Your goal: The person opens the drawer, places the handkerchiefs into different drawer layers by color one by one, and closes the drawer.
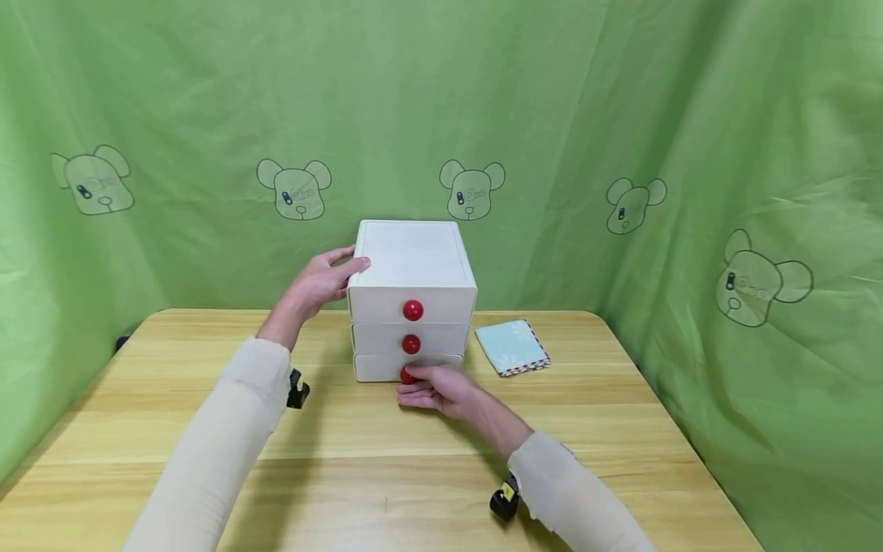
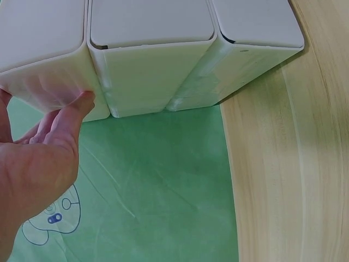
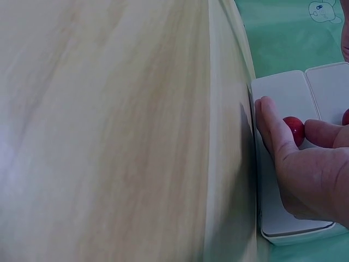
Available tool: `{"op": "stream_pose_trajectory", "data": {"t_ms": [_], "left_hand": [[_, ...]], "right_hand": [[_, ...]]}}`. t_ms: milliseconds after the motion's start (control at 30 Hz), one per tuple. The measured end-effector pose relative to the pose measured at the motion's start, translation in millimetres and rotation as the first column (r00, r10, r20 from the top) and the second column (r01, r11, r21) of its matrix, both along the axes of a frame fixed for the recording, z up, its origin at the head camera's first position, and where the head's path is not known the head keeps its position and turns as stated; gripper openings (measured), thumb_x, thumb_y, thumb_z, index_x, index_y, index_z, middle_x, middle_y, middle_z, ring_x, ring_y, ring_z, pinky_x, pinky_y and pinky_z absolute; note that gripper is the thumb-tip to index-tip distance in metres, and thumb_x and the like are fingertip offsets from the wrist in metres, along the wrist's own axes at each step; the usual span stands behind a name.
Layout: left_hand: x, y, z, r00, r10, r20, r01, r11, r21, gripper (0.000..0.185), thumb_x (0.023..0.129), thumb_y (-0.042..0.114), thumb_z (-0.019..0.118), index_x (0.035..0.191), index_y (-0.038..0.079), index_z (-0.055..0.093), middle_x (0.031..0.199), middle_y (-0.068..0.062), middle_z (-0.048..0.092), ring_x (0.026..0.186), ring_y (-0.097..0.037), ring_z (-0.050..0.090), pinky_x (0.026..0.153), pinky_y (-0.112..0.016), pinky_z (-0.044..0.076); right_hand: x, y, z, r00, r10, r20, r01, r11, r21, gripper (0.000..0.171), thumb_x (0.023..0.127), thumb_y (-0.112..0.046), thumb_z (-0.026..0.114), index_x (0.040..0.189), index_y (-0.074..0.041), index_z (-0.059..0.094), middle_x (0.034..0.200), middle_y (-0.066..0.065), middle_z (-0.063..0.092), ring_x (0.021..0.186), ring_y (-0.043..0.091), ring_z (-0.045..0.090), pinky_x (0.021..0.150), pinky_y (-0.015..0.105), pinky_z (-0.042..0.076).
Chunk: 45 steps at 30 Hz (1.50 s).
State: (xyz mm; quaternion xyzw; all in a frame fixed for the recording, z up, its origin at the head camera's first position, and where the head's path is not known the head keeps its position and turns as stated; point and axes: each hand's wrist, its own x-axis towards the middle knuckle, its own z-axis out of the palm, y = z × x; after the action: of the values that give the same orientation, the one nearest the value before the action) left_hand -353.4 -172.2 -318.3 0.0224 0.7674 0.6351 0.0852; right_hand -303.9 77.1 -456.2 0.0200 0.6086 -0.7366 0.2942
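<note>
White drawer unit (image 1: 411,299) sits mid-bench (image 1: 207,429). My left hand (image 1: 320,282) rests fingers straight against its top left edge; right hand (image 1: 434,389) pinches bottom drawer's red knob (image 3: 294,129) (drawer front flush). Folded cloth (image 1: 512,347) lies just beside unit.

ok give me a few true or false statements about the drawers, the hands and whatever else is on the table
1. The white drawer unit has three drawers, each with a red knob. True.
2. The right hand pinches the top knob. False: its fingers are at the bottom knob.
3. The left hand rests on the unit's upper left corner. True.
4. The folded cloth lies inside an open drawer. False: it lies on the wooden table, to the right of the unit and apart from it.
5. The middle drawer is pulled all the way out. False: none of the three fronts is pulled far out.
</note>
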Motion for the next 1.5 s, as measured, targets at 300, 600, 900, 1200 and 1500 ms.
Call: {"op": "stream_pose_trajectory", "data": {"t_ms": [300, 600, 900, 1200, 1500], "left_hand": [[-2.2, 0.0, -1.9, 1.0, 0.013, -0.016, -0.013, 1.0, -0.026, 0.079, 0.098, 0.046, 0.064, 0.162, 0.021, 0.025, 0.151, -0.014, 0.051, 0.138, -0.031, 0.05, 0.12, -0.044, 0.039], [-0.7, 0.3, -2.1, 1.0, 0.006, -0.016, -0.007, 0.999, -0.031, 0.079, 0.098, 0.046, 0.064, 0.162, 0.021, 0.025, 0.152, -0.015, 0.05, 0.137, -0.03, 0.05, 0.119, -0.043, 0.04], [0.8, 0.4, 0.7, 1.0, -0.003, -0.004, 0.003, 1.0, -0.021, 0.078, 0.099, 0.044, 0.063, 0.163, 0.023, 0.023, 0.152, -0.015, 0.049, 0.139, -0.031, 0.049, 0.119, -0.042, 0.041], [-1.6, 0.5, -0.3, 1.0, 0.011, 0.003, -0.011, 1.0, -0.016, 0.078, 0.098, 0.045, 0.064, 0.162, 0.024, 0.024, 0.15, -0.014, 0.052, 0.135, -0.029, 0.051, 0.116, -0.041, 0.044], [-3.0, -0.6, -2.2, 1.0, 0.008, -0.01, -0.009, 1.0, -0.015, 0.079, 0.098, 0.045, 0.065, 0.162, 0.021, 0.025, 0.15, -0.015, 0.052, 0.136, -0.03, 0.051, 0.117, -0.042, 0.043]], "right_hand": [[4.7, 5.1, -1.4, 0.999, 0.052, 0.002, -0.052, 0.999, -0.006, 0.035, 0.101, -0.011, 0.059, 0.128, 0.011, 0.056, 0.116, 0.034, 0.067, 0.099, 0.035, 0.074, 0.095, 0.042, 0.059], [20.0, 10.7, -0.9, 0.995, 0.095, 0.0, -0.095, 0.995, 0.041, 0.035, 0.104, -0.014, 0.057, 0.13, 0.009, 0.057, 0.113, 0.03, 0.07, 0.094, 0.03, 0.076, 0.092, 0.041, 0.06], [38.8, 14.3, 2.0, 0.991, 0.131, 0.002, -0.131, 0.991, 0.023, 0.037, 0.104, -0.014, 0.057, 0.131, 0.011, 0.054, 0.106, 0.024, 0.073, 0.093, 0.026, 0.075, 0.095, 0.043, 0.059], [58.3, 16.7, 5.5, 0.99, 0.141, 0.002, -0.141, 0.988, 0.068, 0.041, 0.103, -0.016, 0.058, 0.133, 0.011, 0.052, 0.109, 0.025, 0.07, 0.093, 0.027, 0.074, 0.094, 0.042, 0.06], [69.5, 16.6, 5.7, 0.99, 0.142, 0.006, -0.142, 0.986, 0.084, 0.043, 0.104, -0.015, 0.057, 0.138, 0.01, 0.049, 0.112, 0.027, 0.068, 0.095, 0.029, 0.074, 0.094, 0.043, 0.06]]}}
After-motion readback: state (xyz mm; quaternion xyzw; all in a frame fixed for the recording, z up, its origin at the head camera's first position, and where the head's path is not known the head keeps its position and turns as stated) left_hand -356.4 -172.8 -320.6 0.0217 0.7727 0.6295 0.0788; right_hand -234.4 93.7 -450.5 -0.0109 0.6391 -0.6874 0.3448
